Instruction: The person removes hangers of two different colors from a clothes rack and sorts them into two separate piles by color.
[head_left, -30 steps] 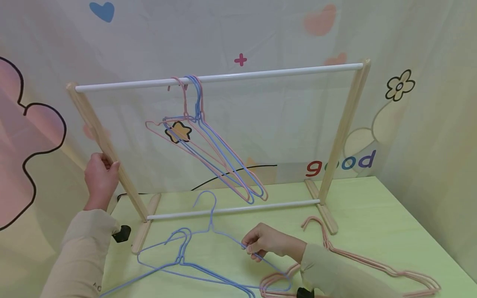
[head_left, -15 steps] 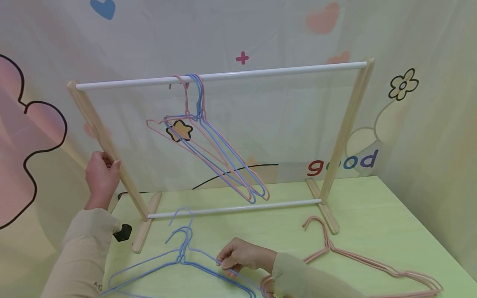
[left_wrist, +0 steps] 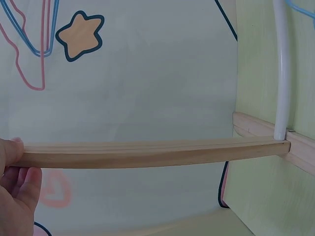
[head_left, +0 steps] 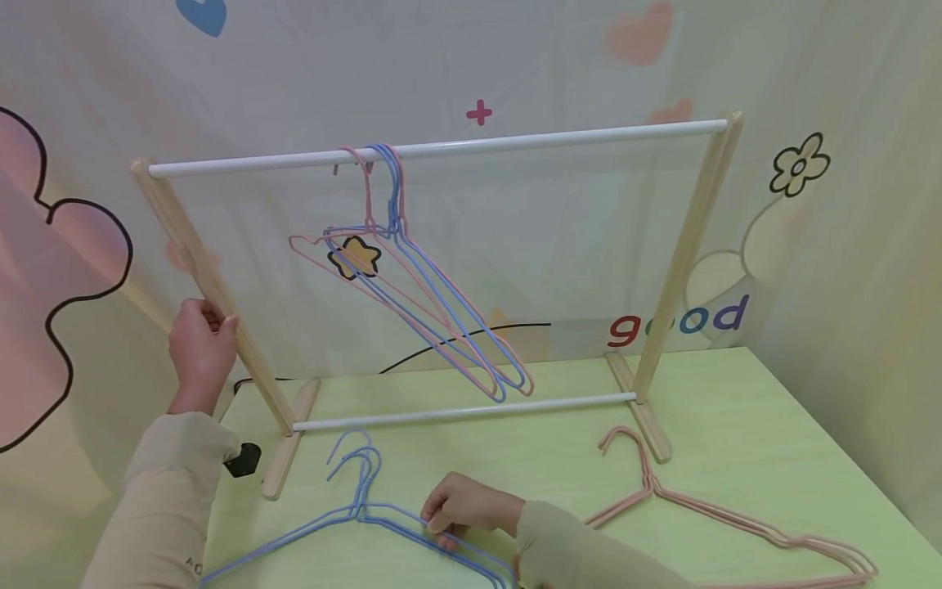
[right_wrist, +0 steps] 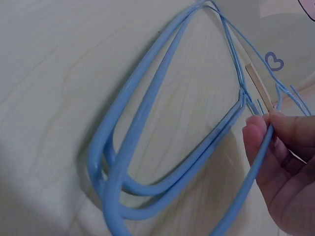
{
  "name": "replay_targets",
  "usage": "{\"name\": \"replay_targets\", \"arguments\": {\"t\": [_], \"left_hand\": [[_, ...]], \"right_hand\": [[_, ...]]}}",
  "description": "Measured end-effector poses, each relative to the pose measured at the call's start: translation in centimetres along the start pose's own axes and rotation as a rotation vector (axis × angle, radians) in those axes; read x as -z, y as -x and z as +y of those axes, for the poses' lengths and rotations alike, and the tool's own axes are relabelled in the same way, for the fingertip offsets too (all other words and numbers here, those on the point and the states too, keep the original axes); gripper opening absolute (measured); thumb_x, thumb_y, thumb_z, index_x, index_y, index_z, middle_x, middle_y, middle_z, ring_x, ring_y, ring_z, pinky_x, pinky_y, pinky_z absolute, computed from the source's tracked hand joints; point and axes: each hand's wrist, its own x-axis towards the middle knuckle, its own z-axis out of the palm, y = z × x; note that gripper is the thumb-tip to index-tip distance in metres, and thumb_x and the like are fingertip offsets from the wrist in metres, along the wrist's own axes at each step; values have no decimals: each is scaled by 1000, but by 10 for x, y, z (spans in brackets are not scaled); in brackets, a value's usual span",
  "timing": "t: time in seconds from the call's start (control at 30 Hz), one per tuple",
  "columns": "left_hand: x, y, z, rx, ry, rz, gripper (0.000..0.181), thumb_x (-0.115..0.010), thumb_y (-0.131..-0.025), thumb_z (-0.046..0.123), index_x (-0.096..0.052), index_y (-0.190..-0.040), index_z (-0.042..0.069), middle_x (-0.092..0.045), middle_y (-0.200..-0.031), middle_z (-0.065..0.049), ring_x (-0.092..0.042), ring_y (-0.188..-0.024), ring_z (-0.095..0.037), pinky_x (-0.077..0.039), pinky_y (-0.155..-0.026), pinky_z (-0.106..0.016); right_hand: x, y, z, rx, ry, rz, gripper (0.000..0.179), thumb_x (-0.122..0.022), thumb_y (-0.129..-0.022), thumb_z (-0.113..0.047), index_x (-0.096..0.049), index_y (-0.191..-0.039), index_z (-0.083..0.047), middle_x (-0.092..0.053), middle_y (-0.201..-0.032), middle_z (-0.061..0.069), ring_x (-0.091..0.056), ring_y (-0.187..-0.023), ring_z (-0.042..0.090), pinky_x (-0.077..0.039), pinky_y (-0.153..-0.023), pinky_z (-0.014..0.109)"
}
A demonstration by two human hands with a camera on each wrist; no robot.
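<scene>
The left hand [head_left: 202,348] clamps its fingers on the wooden rack post [left_wrist: 152,155], seemingly for steadiness, while the right hand [head_left: 469,503] pinches a blue hanger [right_wrist: 247,182].

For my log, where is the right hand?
Low centre in the head view, the right hand pinches a blue hanger, left of the pink hangers on the table.

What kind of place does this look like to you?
Probably a staged tabletop corner, perhaps in a playroom, though the wider room is out of view. A cartoon-printed backdrop hangs behind a pale green table, where a wooden-framed rack carries pink and blue hangers.
</scene>
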Motion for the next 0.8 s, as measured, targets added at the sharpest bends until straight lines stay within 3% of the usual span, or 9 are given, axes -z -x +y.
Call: {"name": "replay_targets", "arguments": {"t": [0.13,0.3,0.4,0.6,0.8], "left_hand": [[0,0,1,8,0,-4,34,-49,-88,19,-42,-111,-5,-51,-100,-20,-49,-91,-31,-39,-76,-40],[1,0,1,15,2,-8,34,-49,-88,19,-42,-112,-5,-51,-101,-20,-49,-91,-31,-39,-76,-40],[1,1,1,14,1,-7,34,-49,-89,19,-42,-112,-5,-51,-101,-19,-49,-91,-31,-39,-76,-41],[1,1,1,10,1,-7,34,-49,-89,19,-42,-112,-5,-51,-102,-20,-50,-91,-31,-39,-76,-41],[1,1,2,13,3,-14,34,-48,-89,19,-42,-112,-5,-51,-102,-20,-49,-90,-31,-40,-73,-39]], "right_hand": [[-5,-1,0,32,129,84,8,-57,-74,12,-62,-69,7,-53,-50,3,-48,-39,10,-40,-41,19],[-11,-1,0,90,431,156,13,-63,-69,6,-61,-59,-1,-48,-46,-5,-41,-40,4,-36,-45,17],[-14,-2,1,98,558,188,15,-66,-68,3,-61,-57,-6,-46,-47,-9,-38,-40,3,-37,-46,16],[-17,-3,5,74,541,184,18,-67,-69,2,-58,-58,-9,-45,-48,-8,-36,-35,3,-35,-36,15],[-8,4,-4,151,458,139,8,-66,-72,-2,-61,-67,-5,-48,-53,-7,-40,-39,3,-37,-41,16]]}}
